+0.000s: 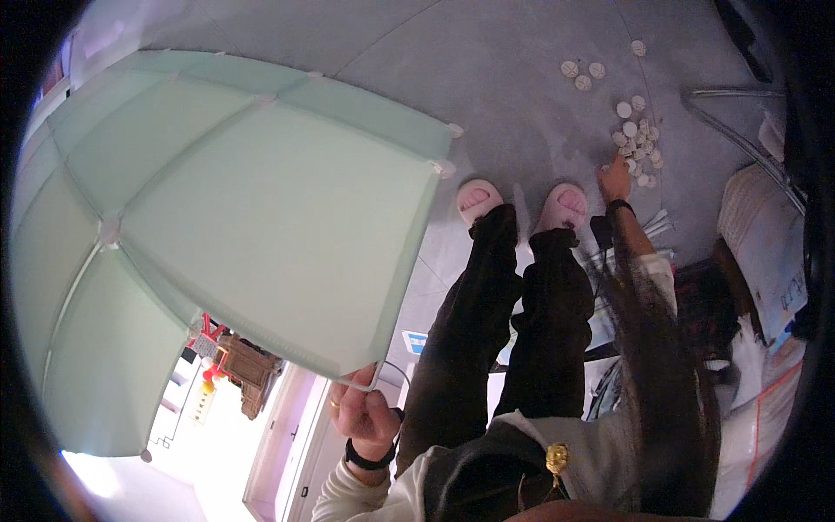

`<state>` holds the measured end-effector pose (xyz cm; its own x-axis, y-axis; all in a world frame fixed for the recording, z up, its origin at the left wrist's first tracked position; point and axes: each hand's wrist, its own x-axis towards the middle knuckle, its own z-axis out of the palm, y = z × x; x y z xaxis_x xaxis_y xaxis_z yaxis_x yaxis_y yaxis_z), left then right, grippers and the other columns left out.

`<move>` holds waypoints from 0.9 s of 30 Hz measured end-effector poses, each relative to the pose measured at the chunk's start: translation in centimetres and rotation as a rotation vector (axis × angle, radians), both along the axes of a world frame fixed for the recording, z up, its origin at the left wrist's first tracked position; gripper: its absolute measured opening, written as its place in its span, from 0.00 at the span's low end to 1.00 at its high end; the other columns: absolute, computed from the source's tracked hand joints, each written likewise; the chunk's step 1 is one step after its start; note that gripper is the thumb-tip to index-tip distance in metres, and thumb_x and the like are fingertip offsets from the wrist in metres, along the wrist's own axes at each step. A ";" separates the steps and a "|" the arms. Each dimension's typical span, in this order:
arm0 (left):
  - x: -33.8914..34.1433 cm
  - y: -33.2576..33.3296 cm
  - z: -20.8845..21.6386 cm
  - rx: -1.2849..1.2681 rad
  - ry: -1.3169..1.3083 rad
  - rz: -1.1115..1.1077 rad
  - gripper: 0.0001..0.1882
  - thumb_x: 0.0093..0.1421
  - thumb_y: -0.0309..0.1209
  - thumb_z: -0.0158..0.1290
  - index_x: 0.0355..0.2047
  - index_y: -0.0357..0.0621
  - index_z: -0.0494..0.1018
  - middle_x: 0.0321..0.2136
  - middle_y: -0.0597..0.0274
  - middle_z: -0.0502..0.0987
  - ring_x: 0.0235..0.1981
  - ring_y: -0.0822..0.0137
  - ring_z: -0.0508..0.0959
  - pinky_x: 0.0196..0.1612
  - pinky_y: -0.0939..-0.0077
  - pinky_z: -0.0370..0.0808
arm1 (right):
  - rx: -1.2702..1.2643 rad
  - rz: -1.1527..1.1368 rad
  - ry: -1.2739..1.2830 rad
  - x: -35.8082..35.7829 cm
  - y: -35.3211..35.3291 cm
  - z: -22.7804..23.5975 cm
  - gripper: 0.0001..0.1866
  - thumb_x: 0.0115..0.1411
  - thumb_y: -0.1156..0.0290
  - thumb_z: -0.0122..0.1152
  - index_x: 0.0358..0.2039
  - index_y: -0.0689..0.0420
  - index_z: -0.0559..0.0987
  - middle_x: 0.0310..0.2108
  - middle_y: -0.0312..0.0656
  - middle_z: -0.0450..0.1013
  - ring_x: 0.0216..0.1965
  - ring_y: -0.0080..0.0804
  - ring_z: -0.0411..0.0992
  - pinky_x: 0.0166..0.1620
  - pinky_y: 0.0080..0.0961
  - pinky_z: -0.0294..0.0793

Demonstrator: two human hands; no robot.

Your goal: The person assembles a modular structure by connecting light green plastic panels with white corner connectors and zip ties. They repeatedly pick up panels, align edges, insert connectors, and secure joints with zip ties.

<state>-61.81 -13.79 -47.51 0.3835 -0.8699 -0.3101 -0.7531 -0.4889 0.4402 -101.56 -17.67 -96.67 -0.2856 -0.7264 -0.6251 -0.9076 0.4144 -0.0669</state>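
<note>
Fingers point(350, 402) of left hand point(365, 416) pinching corner of pale green panel frame point(252, 217). Right hand point(615, 180) down at white discs point(637, 139) on floor point(487, 70), beyond pink slippers point(522, 202); fingers' state impossible to tell.

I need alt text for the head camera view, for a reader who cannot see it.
Seen from above, a person's left hand grips the corner of a pale green panel shelf unit, while the right hand reaches down to a pile of small round white plastic connectors on the grey floor, beside pink slippers.
</note>
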 end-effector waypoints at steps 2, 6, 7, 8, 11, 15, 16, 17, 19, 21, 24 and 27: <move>0.1 -0.2 -0.1 -0.015 0.008 -0.003 0.15 0.60 0.28 0.42 0.38 0.28 0.73 0.35 0.42 0.77 0.37 0.49 0.76 0.43 0.63 0.72 | 0.001 0.076 -0.033 0.6 -0.2 2.0 0.26 0.50 0.62 0.64 0.46 0.64 0.70 0.40 0.57 0.70 0.38 0.52 0.73 0.40 0.44 0.74; 0.3 -0.1 -0.5 -0.117 0.158 0.033 0.10 0.54 0.20 0.48 0.37 0.32 0.75 0.35 0.46 0.78 0.35 0.51 0.78 0.40 0.64 0.74 | 0.250 -0.503 -0.482 4.8 -2.6 11.3 0.23 0.52 0.59 0.66 0.36 0.68 0.75 0.28 0.50 0.74 0.28 0.36 0.76 0.31 0.29 0.76; 0.3 0.0 -0.8 -0.166 0.203 0.078 0.12 0.50 0.16 0.50 0.36 0.35 0.76 0.34 0.48 0.78 0.33 0.52 0.79 0.38 0.66 0.75 | 0.263 -0.560 -0.667 6.3 -3.5 15.1 0.21 0.53 0.60 0.65 0.36 0.67 0.75 0.27 0.47 0.74 0.27 0.33 0.76 0.31 0.25 0.75; 0.3 0.1 -0.8 -0.209 0.190 0.052 0.12 0.49 0.17 0.53 0.36 0.36 0.76 0.34 0.49 0.78 0.33 0.53 0.79 0.37 0.67 0.76 | 0.282 -0.626 -0.828 8.1 -4.0 19.5 0.20 0.55 0.61 0.64 0.36 0.66 0.75 0.25 0.44 0.75 0.26 0.29 0.76 0.31 0.21 0.75; 0.3 0.2 -0.9 -0.256 0.199 0.066 0.12 0.48 0.19 0.58 0.36 0.39 0.76 0.33 0.52 0.79 0.33 0.55 0.79 0.37 0.70 0.76 | 0.249 -0.490 -0.995 14.0 -5.5 33.0 0.17 0.55 0.65 0.64 0.39 0.65 0.73 0.28 0.42 0.75 0.28 0.27 0.76 0.33 0.21 0.76; 0.6 -0.1 -0.4 -0.362 0.227 0.092 0.11 0.49 0.21 0.58 0.35 0.43 0.77 0.34 0.56 0.79 0.33 0.57 0.79 0.35 0.70 0.76 | 0.160 -0.258 -1.208 21.7 -5.1 47.0 0.19 0.49 0.71 0.70 0.38 0.62 0.72 0.34 0.38 0.73 0.36 0.22 0.73 0.39 0.17 0.74; 0.8 -0.2 -0.3 -0.370 0.241 0.108 0.10 0.49 0.22 0.58 0.34 0.44 0.77 0.34 0.57 0.79 0.33 0.57 0.79 0.34 0.70 0.76 | 0.126 -0.213 -1.148 23.3 -5.2 48.9 0.19 0.50 0.70 0.70 0.38 0.62 0.71 0.33 0.38 0.73 0.36 0.22 0.73 0.39 0.18 0.74; 0.8 -0.2 -0.2 -0.378 0.253 0.123 0.10 0.50 0.23 0.57 0.34 0.45 0.77 0.34 0.59 0.79 0.33 0.58 0.79 0.34 0.70 0.76 | 0.079 -0.148 -1.136 24.5 -5.2 50.4 0.19 0.51 0.70 0.69 0.38 0.62 0.71 0.33 0.38 0.72 0.36 0.22 0.73 0.39 0.18 0.73; 0.9 0.0 -0.1 -0.336 0.335 0.168 0.10 0.50 0.24 0.57 0.35 0.44 0.77 0.35 0.57 0.79 0.34 0.57 0.79 0.36 0.70 0.76 | -0.045 -0.132 -1.121 26.9 -5.0 51.7 0.18 0.52 0.70 0.68 0.37 0.63 0.70 0.34 0.39 0.73 0.36 0.22 0.72 0.39 0.19 0.73; 1.0 0.3 -0.1 -0.322 0.383 0.194 0.10 0.51 0.25 0.57 0.36 0.44 0.77 0.35 0.56 0.79 0.35 0.56 0.79 0.37 0.69 0.76 | -0.128 -0.073 -1.078 28.6 -4.3 51.9 0.18 0.53 0.70 0.67 0.39 0.64 0.70 0.34 0.41 0.74 0.37 0.21 0.72 0.39 0.20 0.73; 1.0 0.7 -0.2 -0.329 0.412 0.216 0.10 0.51 0.26 0.56 0.36 0.45 0.77 0.35 0.58 0.79 0.33 0.55 0.79 0.35 0.67 0.76 | -0.171 0.019 -0.981 29.9 -3.3 51.4 0.20 0.55 0.71 0.65 0.44 0.66 0.70 0.36 0.42 0.75 0.37 0.21 0.73 0.40 0.20 0.73; 1.3 0.9 -0.4 -0.345 0.434 0.237 0.09 0.49 0.26 0.55 0.33 0.45 0.77 0.35 0.62 0.79 0.35 0.58 0.78 0.35 0.67 0.76 | -0.181 0.029 -0.957 30.4 -2.5 51.1 0.21 0.56 0.71 0.64 0.48 0.66 0.71 0.37 0.42 0.76 0.36 0.20 0.73 0.40 0.19 0.73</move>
<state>-60.54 -12.85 -47.90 0.4808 -0.8544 -0.1972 -0.3568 -0.3960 0.8461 -71.18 -20.15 -45.61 0.3047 -0.8330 -0.4619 -0.4464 0.3035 -0.8418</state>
